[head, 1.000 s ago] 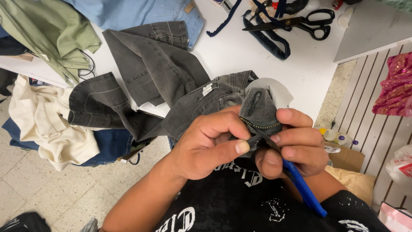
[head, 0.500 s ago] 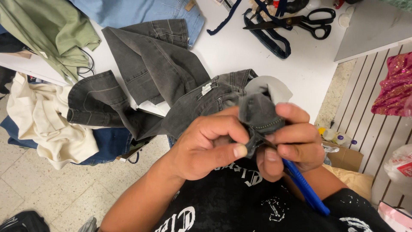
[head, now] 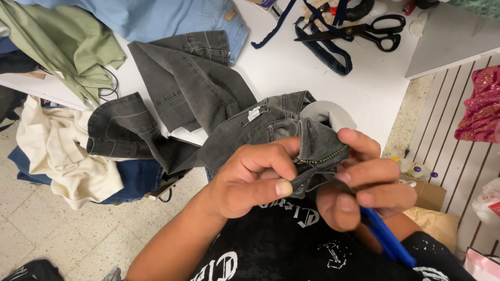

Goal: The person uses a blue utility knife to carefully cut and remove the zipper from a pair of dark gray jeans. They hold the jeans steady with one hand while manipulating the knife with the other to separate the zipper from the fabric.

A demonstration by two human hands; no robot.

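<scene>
My left hand pinches the zipper fly of a pair of dark grey jeans, thumb pressed against the fabric. My right hand grips the same fly from the other side and also holds a blue-handled tool that points down toward my black shirt. The brass zipper teeth show between my fingers. The rest of the jeans trails away across the white table, with a pale pocket lining turned out just behind my hands.
Black scissors and navy denim strips lie at the table's far side. Light blue jeans, an olive garment and a cream cloth pile at left. Slatted panel and a pink sequined fabric stand at right.
Both hands have kept hold of the fly and shifted slightly, folding the fabric so the zipper teeth face up more. The blue tool stays in my right hand.
</scene>
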